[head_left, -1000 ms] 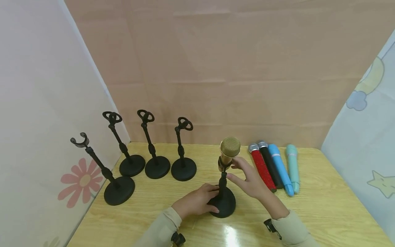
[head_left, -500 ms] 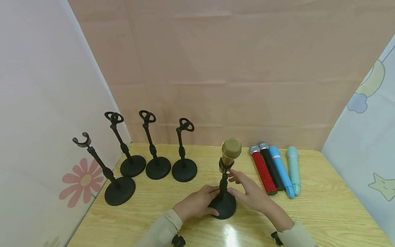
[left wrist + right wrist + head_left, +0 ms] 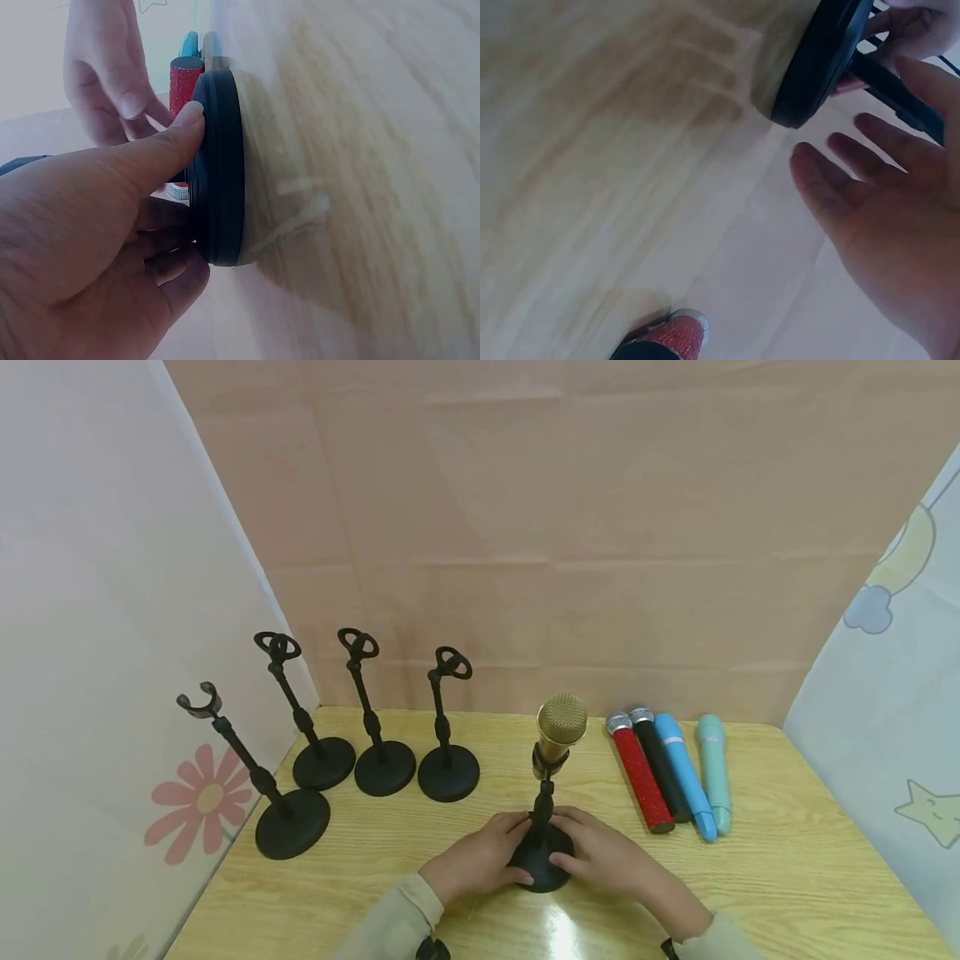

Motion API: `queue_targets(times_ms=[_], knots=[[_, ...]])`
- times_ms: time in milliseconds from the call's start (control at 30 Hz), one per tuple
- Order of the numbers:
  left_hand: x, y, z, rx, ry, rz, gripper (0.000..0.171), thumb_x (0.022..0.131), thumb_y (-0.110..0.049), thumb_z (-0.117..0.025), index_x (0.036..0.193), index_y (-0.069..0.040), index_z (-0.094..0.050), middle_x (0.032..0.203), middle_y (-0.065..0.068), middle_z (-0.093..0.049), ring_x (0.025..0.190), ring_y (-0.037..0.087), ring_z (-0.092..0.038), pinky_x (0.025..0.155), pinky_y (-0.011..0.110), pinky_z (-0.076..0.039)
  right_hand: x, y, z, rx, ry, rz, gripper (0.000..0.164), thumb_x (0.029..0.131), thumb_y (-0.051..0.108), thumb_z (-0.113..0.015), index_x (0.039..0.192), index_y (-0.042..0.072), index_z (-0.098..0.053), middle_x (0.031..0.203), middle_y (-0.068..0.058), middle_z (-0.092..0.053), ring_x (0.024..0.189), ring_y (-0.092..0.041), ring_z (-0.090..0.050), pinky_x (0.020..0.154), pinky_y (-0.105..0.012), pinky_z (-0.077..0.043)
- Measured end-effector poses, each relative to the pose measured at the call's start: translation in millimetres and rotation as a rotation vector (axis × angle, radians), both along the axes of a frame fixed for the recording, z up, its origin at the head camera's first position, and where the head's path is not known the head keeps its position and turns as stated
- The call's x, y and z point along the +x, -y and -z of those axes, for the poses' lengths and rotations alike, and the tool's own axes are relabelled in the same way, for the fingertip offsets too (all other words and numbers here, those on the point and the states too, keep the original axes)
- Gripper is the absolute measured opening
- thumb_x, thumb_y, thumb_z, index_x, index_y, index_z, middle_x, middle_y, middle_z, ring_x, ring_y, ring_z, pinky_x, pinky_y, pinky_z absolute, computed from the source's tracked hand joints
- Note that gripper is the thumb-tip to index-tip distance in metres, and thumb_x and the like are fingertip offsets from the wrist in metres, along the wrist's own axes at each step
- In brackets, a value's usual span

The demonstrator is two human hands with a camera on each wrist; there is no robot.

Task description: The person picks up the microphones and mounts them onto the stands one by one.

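Note:
A gold microphone (image 3: pixel 562 720) stands upright in the clip of a short black microphone stand (image 3: pixel 542 860). My left hand (image 3: pixel 480 857) holds the stand's round base from the left; in the left wrist view its thumb lies over the rim and the fingertips curl at the far side. My right hand (image 3: pixel 603 853) is at the right side of the same base. In the right wrist view, its loosely bent fingers (image 3: pixel 817 184) spread beside the base (image 3: pixel 821 67) with a gap, gripping nothing.
Several bare black microphone stands (image 3: pixel 384 770) stand at the left and back. To the right lie a red microphone (image 3: pixel 647 785), a black one (image 3: pixel 663 768), a blue one (image 3: pixel 686 777) and a mint one (image 3: pixel 714 777) on the wooden table (image 3: pixel 810 860). Cloth screens surround the table.
My right hand has come down from beside the microphone clip, along the stem, to the right side of the base. The left hand stays at the base.

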State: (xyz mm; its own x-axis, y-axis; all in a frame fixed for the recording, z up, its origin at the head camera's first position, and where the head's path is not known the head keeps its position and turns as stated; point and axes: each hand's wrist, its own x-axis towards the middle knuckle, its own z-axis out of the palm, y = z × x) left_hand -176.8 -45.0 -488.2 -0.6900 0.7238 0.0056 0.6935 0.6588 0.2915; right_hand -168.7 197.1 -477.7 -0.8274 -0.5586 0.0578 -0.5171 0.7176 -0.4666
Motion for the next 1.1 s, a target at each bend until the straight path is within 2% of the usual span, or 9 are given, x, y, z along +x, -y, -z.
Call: queue_targets(times_ms=[233, 400, 667, 1100], knots=[[3.3, -1, 4.2, -0.018, 0.047, -0.017, 0.08, 0.096, -0.052, -0.061, 0.155, -0.002, -0.039, 0.161, 0.01, -0.034, 0.147, 0.023, -0.037, 0.112, 0.032, -0.043, 8.2, 4, 3.5, 0.051, -0.024, -0.032, 0.057, 0.095, 0.027, -0.072, 0.137, -0.008, -0.056, 0.14, -0.023, -0.054, 0.126, -0.038, -0.057, 0.101, -0.054, -0.05], [3.3, -2, 6.9, -0.031, 0.029, -0.014, 0.077, 0.097, -0.051, -0.059, 0.154, -0.003, -0.04, 0.162, 0.009, -0.034, 0.147, 0.024, -0.037, 0.112, 0.033, -0.043, 10.5, 7, 7.6, 0.083, -0.052, -0.036, 0.057, 0.094, 0.026, -0.073, 0.136, -0.009, -0.057, 0.14, -0.024, -0.054, 0.127, -0.038, -0.056, 0.101, -0.053, -0.05], [2.3, -3, 4.1, -0.029, 0.024, -0.01, 0.077, 0.097, -0.05, -0.061, 0.154, -0.002, -0.04, 0.161, 0.01, -0.035, 0.147, 0.023, -0.037, 0.113, 0.032, -0.042, 13.2, 9, 9.2, 0.105, -0.085, -0.029, 0.057, 0.094, 0.028, -0.073, 0.137, -0.008, -0.058, 0.143, -0.023, -0.053, 0.129, -0.038, -0.056, 0.1, -0.051, -0.051], [-5.0, -8, 4.8, -0.041, 0.034, -0.018, 0.078, 0.098, -0.05, -0.058, 0.155, -0.001, -0.037, 0.163, 0.014, -0.032, 0.149, 0.025, -0.035, 0.114, 0.034, -0.04, 9.4, 9, -0.4, 0.097, 0.005, 0.008, 0.058, 0.094, 0.026, -0.073, 0.137, -0.01, -0.057, 0.146, -0.025, -0.05, 0.133, -0.045, -0.05, 0.103, -0.056, -0.047]])
